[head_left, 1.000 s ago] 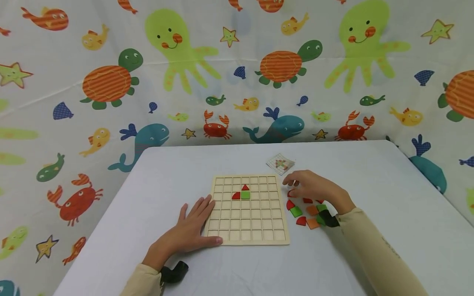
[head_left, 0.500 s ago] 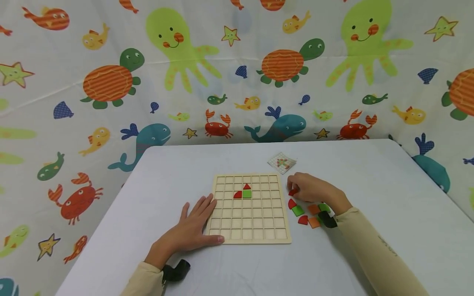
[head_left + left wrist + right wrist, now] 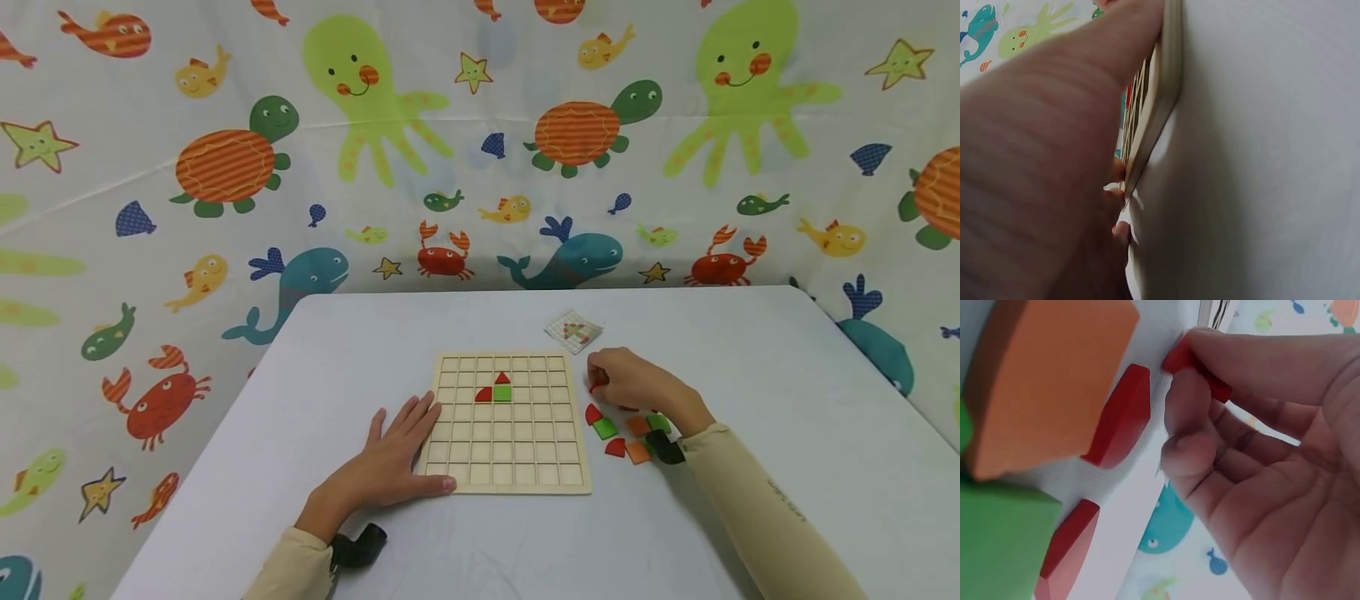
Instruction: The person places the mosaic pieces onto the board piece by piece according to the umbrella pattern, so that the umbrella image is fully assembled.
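Observation:
In the head view my left hand (image 3: 382,468) lies with straight fingers on the left edge of a wooden grid board (image 3: 522,454), thumb along the near edge. On the board sit a green square (image 3: 502,393), a red triangle (image 3: 502,378) above it and a red quarter-round piece (image 3: 484,394) to its left. My right hand (image 3: 637,385) is just right of the board. Its thumb and index finger pinch a small red block (image 3: 1179,355), seen in the right wrist view; the fingers partly hide its shape.
Loose pieces lie right of the board, including a green square (image 3: 604,428), an orange square (image 3: 638,452) and a red piece (image 3: 615,447). A patterned card (image 3: 573,332) rests behind the board's right corner. A sea-animal cloth (image 3: 420,108) hangs behind the white table (image 3: 360,350).
My right hand has lowered onto the loose pieces, and its fingers have closed on a red block. My left hand has stayed on the board. The head view has shifted slightly.

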`<state>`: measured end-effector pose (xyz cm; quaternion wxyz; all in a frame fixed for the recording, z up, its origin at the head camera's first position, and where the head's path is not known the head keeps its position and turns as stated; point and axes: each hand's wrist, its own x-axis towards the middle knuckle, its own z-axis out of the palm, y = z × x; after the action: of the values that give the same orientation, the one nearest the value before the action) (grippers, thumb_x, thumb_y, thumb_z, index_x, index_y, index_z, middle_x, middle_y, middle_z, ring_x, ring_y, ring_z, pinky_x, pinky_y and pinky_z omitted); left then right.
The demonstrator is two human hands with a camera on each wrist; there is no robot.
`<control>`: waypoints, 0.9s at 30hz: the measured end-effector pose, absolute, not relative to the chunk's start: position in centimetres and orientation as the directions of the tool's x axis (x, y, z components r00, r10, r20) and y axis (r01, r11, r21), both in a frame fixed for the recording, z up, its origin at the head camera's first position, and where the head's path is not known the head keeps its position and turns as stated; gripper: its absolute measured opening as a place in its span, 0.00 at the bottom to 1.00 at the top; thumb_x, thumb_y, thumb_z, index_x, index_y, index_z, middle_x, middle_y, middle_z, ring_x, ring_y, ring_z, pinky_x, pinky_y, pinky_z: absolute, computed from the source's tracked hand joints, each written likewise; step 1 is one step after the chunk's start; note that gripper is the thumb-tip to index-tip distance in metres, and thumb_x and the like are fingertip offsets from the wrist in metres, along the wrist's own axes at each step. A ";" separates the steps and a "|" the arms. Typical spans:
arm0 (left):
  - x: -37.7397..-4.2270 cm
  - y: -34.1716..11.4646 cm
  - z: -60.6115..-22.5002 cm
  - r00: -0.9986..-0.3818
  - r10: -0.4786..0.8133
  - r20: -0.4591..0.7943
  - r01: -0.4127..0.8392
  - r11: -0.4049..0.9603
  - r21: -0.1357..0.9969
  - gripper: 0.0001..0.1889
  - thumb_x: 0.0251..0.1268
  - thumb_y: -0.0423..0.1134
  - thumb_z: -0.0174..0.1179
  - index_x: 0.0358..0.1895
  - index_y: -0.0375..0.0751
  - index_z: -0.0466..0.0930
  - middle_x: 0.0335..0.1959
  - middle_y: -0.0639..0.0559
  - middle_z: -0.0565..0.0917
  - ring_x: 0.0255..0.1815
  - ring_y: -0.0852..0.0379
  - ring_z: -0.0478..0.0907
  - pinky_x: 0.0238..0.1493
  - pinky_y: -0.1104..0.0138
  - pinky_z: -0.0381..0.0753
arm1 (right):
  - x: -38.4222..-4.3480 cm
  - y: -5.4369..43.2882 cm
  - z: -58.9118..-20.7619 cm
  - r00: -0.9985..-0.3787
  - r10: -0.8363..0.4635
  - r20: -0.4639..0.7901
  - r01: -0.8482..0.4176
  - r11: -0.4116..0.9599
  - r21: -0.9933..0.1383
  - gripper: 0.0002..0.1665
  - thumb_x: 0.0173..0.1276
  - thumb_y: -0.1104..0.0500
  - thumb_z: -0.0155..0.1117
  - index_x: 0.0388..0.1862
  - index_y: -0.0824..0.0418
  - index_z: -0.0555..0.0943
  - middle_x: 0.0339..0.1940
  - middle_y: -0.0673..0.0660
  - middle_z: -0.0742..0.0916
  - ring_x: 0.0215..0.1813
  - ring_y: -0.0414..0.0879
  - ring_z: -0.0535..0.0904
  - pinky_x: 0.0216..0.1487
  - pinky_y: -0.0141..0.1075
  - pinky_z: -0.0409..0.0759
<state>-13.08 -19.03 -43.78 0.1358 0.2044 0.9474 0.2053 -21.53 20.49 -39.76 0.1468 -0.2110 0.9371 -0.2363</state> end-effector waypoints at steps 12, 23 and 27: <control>-13.1 -19.1 -44.0 -0.880 0.443 -0.170 0.334 0.832 0.443 0.63 0.60 0.74 0.67 0.89 0.43 0.48 0.90 0.47 0.44 0.89 0.43 0.34 0.79 0.35 0.22 | -21.8 20.2 -40.0 -0.902 -0.432 -0.008 -0.326 0.692 -0.643 0.05 0.75 0.71 0.65 0.46 0.64 0.82 0.38 0.55 0.86 0.38 0.48 0.83 0.46 0.41 0.87; -13.1 -19.3 -44.0 -0.880 0.446 -0.162 0.341 0.831 0.440 0.63 0.60 0.74 0.67 0.89 0.42 0.49 0.90 0.46 0.45 0.89 0.42 0.35 0.79 0.35 0.23 | -21.0 18.4 -39.4 -0.919 -0.392 0.030 -0.235 0.487 -0.841 0.01 0.78 0.68 0.64 0.45 0.68 0.81 0.43 0.61 0.86 0.40 0.51 0.89 0.49 0.41 0.89; -13.1 -19.2 -44.2 -0.879 0.450 -0.158 0.344 0.828 0.442 0.63 0.60 0.75 0.67 0.89 0.43 0.49 0.90 0.47 0.45 0.89 0.42 0.35 0.79 0.34 0.23 | -20.6 17.9 -39.1 -0.931 -0.360 0.057 -0.236 0.475 -0.848 0.02 0.77 0.67 0.66 0.44 0.66 0.83 0.42 0.60 0.87 0.41 0.52 0.86 0.48 0.38 0.87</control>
<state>-13.11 -19.20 -44.20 0.1287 0.2095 0.9474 0.2048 -20.64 17.86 -39.14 0.0645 -0.1740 0.8563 -0.4821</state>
